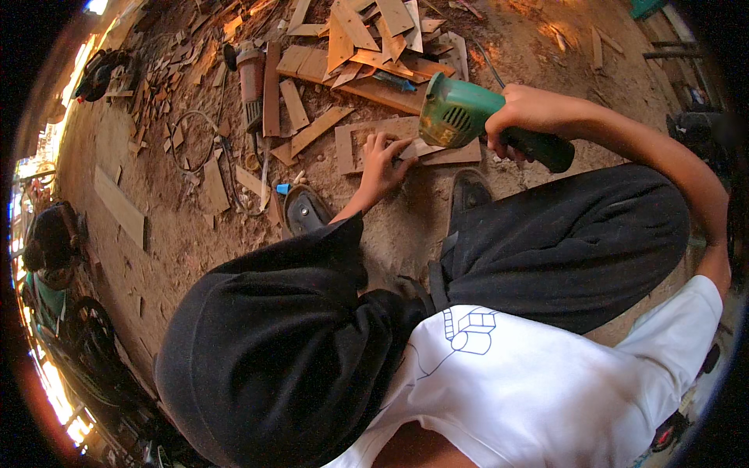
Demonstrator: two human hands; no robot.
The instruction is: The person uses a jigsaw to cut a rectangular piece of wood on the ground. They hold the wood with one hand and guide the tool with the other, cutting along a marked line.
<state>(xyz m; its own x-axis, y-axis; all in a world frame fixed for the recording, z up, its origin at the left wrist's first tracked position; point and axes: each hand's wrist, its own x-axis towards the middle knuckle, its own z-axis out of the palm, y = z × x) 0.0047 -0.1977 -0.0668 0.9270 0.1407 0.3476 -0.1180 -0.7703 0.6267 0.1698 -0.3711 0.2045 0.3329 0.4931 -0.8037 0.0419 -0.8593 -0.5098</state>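
Note:
My right hand (527,117) is closed round the dark handle of a green power tool (460,109) with vent slots in its housing. The tool's working end points down and is hidden behind its body, so I cannot tell its exact kind. Below it lies a flat wooden board (347,152) on the dirt ground. My left hand (382,165) rests at this board with bent fingers. Its thumb and forefinger come together at a pale strip of wood (425,148) beside the tool, which they seem to grip. Part of the strip is covered by the tool.
Beyond the board is a heap of wood offcuts (374,47). An angle grinder (251,86) with a cord stands left of it, near a small blue cap (283,189). Wood scraps (168,86) litter the ground. My shoes (304,209) flank the work. A long plank (119,207) lies at left.

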